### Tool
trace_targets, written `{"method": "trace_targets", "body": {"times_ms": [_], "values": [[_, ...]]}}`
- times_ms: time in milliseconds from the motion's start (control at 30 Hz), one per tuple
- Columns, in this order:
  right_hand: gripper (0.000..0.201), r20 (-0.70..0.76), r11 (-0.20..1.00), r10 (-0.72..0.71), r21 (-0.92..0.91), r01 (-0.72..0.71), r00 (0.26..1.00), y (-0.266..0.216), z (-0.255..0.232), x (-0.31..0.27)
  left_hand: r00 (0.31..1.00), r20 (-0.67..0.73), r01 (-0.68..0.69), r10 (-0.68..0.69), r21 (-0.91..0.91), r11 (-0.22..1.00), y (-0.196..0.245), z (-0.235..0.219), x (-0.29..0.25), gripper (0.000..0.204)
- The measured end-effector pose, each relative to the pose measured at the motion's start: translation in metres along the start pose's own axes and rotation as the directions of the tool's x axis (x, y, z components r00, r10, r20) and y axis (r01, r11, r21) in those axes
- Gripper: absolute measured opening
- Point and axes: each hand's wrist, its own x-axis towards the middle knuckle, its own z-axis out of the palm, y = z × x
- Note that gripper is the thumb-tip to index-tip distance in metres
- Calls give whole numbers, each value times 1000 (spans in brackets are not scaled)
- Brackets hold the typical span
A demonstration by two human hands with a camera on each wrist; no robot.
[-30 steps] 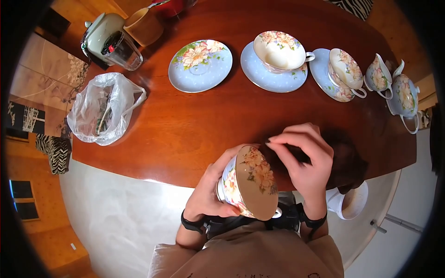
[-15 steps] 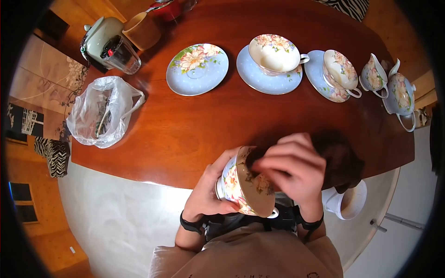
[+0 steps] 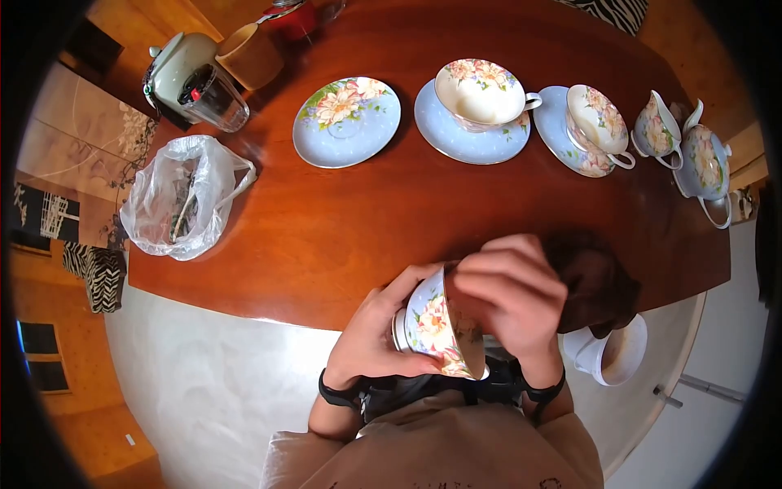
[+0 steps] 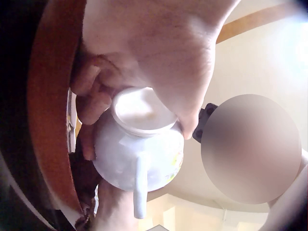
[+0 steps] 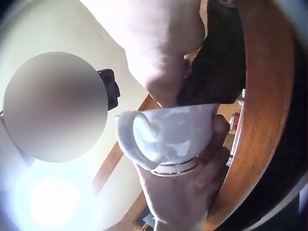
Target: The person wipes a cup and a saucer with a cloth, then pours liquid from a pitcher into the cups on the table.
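Here, by the near edge of the table [image 3: 350,228], your left hand [image 3: 366,341] curls round the flowered cup [image 3: 432,326], tilted between thumb and fingers, while your blurred right hand [image 3: 519,306] reaches its mouth, how open or holding what you cannot tell.

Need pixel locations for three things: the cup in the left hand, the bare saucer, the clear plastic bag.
Held cup [image 3: 431,323]: head view, on its flowered outer side.
Bare saucer [image 3: 345,137]: head view, on its blue lower part.
Plastic bag [image 3: 147,204]: head view, on its crumpled left side.
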Motion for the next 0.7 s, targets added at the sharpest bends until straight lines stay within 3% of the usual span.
{"method": "trace_targets", "body": {"times_ms": [100,167,267,367,400,500,700], "values": [[23,-235,971,237,66,-228,943,4,-4,-5,1000,2,-2,2,0,1000,2,1,4,100],[24,-248,949,308,150,-277,919,11,-11,-10,1000,-5,-27,28,45,999,7,5,6,102],[27,-177,933,337,192,-303,925,11,-19,-15,996,-28,-78,82,115,990,12,7,10,107],[27,-119,898,398,253,-360,910,6,-22,-21,969,-174,-170,175,45,984,9,11,10,109],[27,-109,882,425,276,-383,899,4,-23,-22,958,-165,-223,233,78,972,9,8,10,109],[25,-62,855,464,293,-428,884,1,-22,-22,961,-178,-197,212,99,975,11,5,7,106],[23,14,851,434,321,-415,901,-2,-23,-27,922,-325,-242,210,-60,968,5,14,12,103]]}}
